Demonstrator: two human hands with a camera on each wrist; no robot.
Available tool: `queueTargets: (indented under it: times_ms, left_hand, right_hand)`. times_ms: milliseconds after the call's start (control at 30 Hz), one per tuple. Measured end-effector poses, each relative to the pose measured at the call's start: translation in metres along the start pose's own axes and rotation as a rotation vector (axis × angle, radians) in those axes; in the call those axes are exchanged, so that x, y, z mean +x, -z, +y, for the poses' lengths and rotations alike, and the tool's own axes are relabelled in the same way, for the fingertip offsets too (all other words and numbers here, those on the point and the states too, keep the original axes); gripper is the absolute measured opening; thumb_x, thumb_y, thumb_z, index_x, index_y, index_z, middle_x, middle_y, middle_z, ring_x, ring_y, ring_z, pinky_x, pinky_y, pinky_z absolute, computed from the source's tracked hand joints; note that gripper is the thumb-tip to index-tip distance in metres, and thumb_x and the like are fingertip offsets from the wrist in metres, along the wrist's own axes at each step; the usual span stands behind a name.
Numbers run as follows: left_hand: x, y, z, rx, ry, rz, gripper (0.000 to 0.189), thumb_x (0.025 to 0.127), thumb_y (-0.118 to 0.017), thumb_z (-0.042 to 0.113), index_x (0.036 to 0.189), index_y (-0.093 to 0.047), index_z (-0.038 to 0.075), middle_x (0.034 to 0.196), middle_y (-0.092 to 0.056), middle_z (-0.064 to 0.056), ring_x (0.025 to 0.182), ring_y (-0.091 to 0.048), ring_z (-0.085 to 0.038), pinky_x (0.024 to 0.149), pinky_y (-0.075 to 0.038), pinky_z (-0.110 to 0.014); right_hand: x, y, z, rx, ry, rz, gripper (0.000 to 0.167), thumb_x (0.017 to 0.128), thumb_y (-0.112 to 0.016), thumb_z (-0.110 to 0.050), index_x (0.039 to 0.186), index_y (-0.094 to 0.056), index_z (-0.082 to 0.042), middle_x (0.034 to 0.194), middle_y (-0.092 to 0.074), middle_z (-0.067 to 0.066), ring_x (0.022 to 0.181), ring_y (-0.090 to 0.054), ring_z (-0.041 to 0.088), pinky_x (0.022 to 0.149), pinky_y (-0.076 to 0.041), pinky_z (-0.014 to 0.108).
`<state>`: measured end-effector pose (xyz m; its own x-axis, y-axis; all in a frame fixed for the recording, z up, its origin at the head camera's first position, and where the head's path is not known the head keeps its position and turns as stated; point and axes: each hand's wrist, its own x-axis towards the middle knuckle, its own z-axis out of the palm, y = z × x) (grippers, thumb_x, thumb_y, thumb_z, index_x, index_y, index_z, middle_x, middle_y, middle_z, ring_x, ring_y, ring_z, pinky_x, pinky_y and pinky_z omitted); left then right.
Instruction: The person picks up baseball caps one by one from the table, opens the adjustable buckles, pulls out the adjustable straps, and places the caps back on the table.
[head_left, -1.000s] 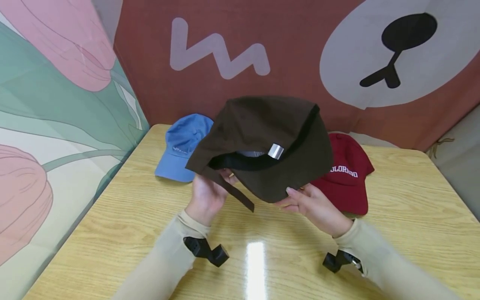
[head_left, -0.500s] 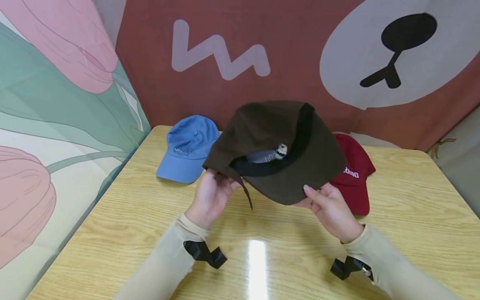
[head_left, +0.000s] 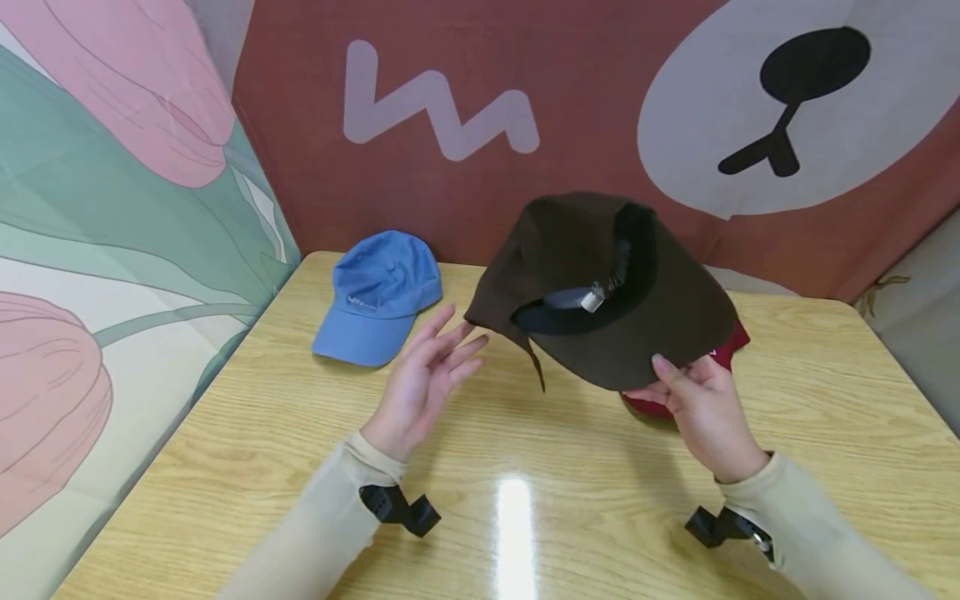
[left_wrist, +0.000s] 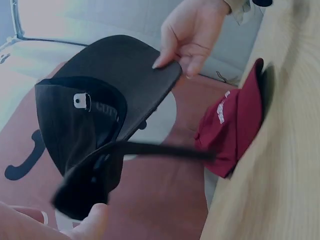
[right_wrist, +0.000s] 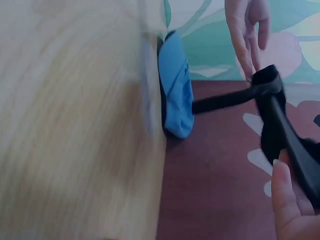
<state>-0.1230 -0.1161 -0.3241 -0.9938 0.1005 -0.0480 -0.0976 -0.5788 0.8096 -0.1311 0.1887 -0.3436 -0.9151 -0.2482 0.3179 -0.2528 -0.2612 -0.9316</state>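
Note:
A dark brown baseball cap [head_left: 577, 242] is held up above the table, its hollow underside facing me and a loose strap dangling from its left end. My right hand [head_left: 708, 412] pinches the edge of its brim, thumb on the near face. My left hand [head_left: 423, 379] is spread beside the cap's left end, fingers extended and apart from it in the right wrist view. Behind the brown cap, a red cap [left_wrist: 225, 130] with white lettering rests on the table, mostly covered in the head view. A blue cap [head_left: 386, 292] sits at the back left, beyond my left fingertips.
The wooden table [head_left: 247, 467] has a bright light reflection [head_left: 513, 533] at its front middle. Printed cloths hang close behind and to the left: a brown one [head_left: 450, 200] and a floral one [head_left: 45, 217]. A black camera is strapped to each wrist.
The brown cap has moved right in my right hand, covering more of the red cap. My left hand has let go of its rear edge and spread its fingers.

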Motion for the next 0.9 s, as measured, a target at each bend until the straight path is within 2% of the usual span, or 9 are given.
queueTargets:
  times_ms: [100,267,433,533,600,700,800,900]
  left_hand:
    - [-0.001,0.005,0.000,0.055,0.013,-0.002,0.051,0.104,-0.029,0.006,0.154,-0.020,0.004,0.152,-0.032,-0.021,0.135,-0.038,-0.038,0.107,-0.037,-0.042]
    - [-0.003,0.016,0.000,0.139,0.042,0.031,0.049,0.104,-0.031,0.008,0.153,-0.024,0.003,0.152,-0.033,-0.019,0.135,-0.039,-0.035,0.110,-0.031,-0.047]
    - [-0.004,0.026,0.002,0.240,0.021,0.078,0.048,0.103,-0.032,0.007,0.151,-0.029,0.000,0.150,-0.035,-0.020,0.134,-0.041,-0.035,0.107,-0.034,-0.045]
    - [-0.005,0.031,0.004,0.287,0.014,0.105,0.047,0.103,-0.034,0.005,0.149,-0.031,-0.001,0.149,-0.037,-0.020,0.133,-0.041,-0.037,0.104,-0.038,-0.042]
    - [-0.005,0.034,0.006,0.310,0.015,0.118,0.047,0.102,-0.035,0.005,0.149,-0.031,-0.003,0.149,-0.037,-0.021,0.133,-0.040,-0.037,0.104,-0.038,-0.041]
    - [-0.007,0.038,0.009,0.333,0.028,0.126,0.047,0.102,-0.035,0.005,0.149,-0.030,-0.003,0.150,-0.036,-0.020,0.134,-0.040,-0.036,0.106,-0.036,-0.043]
    - [-0.008,0.043,0.013,0.350,0.038,0.130,0.048,0.102,-0.035,0.005,0.149,-0.028,-0.004,0.151,-0.034,-0.020,0.135,-0.038,-0.034,0.107,-0.034,-0.043]
    - [-0.010,0.048,0.017,0.372,0.035,0.149,0.049,0.102,-0.035,0.005,0.149,-0.027,-0.005,0.151,-0.033,-0.021,0.136,-0.037,-0.035,0.104,-0.037,-0.038]
  right_hand:
    - [0.001,0.003,-0.002,-0.077,0.042,0.058,0.028,0.101,-0.044,0.001,0.125,-0.057,-0.003,0.112,-0.068,0.002,0.085,-0.071,0.017,0.078,-0.055,0.029]
    - [0.003,0.007,-0.005,-0.229,0.056,0.184,0.022,0.099,-0.051,-0.002,0.118,-0.063,-0.005,0.107,-0.068,-0.002,0.075,-0.071,0.015,0.073,-0.055,0.024]
    - [0.006,0.009,-0.005,-0.270,0.068,0.253,0.018,0.097,-0.055,0.000,0.108,-0.068,-0.004,0.094,-0.070,-0.001,0.069,-0.071,0.013,0.069,-0.055,0.022]
    - [0.007,0.009,-0.006,-0.352,0.084,0.278,0.019,0.096,-0.056,0.002,0.110,-0.068,-0.004,0.095,-0.071,-0.005,0.069,-0.070,0.010,0.068,-0.054,0.019]
    - [0.008,0.009,-0.006,-0.446,0.104,0.301,0.019,0.095,-0.056,0.002,0.111,-0.067,0.000,0.094,-0.070,-0.010,0.070,-0.069,0.007,0.068,-0.054,0.017]
    - [0.011,0.008,-0.006,-0.592,0.172,0.343,0.016,0.093,-0.058,0.006,0.107,-0.066,0.009,0.087,-0.068,-0.018,0.068,-0.067,0.001,0.066,-0.052,0.014]
    - [0.014,0.007,-0.004,-0.739,0.291,0.384,0.012,0.089,-0.061,0.011,0.100,-0.068,0.013,0.083,-0.066,-0.022,0.067,-0.063,-0.006,0.064,-0.048,0.010]
    - [0.018,0.005,-0.004,-0.852,0.414,0.392,0.017,0.086,-0.063,0.014,0.100,-0.070,0.009,0.087,-0.071,-0.007,0.076,-0.060,-0.012,0.068,-0.044,0.008]
